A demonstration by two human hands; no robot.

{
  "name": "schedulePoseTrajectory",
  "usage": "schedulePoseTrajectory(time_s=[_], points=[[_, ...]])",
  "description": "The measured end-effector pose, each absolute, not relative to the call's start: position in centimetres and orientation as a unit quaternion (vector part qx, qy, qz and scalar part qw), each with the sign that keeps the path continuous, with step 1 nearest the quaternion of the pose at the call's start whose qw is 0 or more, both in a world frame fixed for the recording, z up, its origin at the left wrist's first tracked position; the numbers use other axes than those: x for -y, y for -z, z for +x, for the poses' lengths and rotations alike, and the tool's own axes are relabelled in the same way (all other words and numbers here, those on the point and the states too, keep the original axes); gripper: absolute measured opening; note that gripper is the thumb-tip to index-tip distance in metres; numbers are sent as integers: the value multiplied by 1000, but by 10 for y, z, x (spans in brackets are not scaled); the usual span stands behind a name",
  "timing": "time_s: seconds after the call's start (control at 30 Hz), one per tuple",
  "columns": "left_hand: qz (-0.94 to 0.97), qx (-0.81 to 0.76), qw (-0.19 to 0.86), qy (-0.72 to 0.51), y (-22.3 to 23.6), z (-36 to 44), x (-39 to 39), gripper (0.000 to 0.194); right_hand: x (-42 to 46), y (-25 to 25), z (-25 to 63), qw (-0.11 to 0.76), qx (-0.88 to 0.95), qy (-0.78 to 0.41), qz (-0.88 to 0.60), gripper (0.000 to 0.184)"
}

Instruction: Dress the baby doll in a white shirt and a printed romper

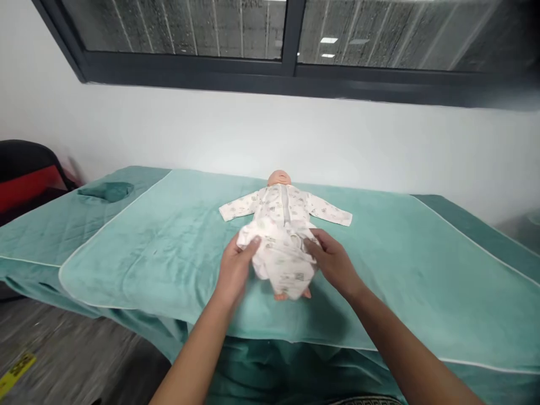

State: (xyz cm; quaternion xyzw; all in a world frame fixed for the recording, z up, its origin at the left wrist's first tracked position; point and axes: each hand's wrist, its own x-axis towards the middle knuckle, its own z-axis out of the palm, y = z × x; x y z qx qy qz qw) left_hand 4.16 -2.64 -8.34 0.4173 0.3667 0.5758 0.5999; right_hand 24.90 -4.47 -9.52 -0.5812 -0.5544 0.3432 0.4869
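A baby doll (279, 178) lies on its back in the middle of the bed, its head toward the wall. It wears a white printed baby top (274, 205) with a grey strip down the front and both sleeves spread out. Over its lower body I hold up a bunched white printed garment that looks like baby pants (287, 267). My left hand (237, 264) pinches the left edge, and my right hand (331, 259) grips the right edge. The doll's feet (280, 296) show below the cloth; its legs are hidden.
A green plush cover (160, 242) with pale piping lies over the bed. At the left is a face hole (107, 191) in the quilted padding. A black and red chair (29, 180) stands at far left. Behind the bed rise a white wall (189, 129) and a dark-framed window (291, 67).
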Motion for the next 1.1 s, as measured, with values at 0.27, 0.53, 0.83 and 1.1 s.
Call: schedulePoseTrajectory(time_s=[0.27,0.53,0.83,1.1], points=[[384,-319,617,-608,20,-2,29,33,68,65,254,373,645,-255,-616,30],[347,-277,635,-633,-38,28,44,15,89,11,204,302,888,78,-339,34],[372,-257,523,-722,-82,39,67,15,75,-34,190,332,876,199,-289,13],[511,-337,140,-778,-66,25,54,23,51,-64,207,535,771,-196,-284,7]])
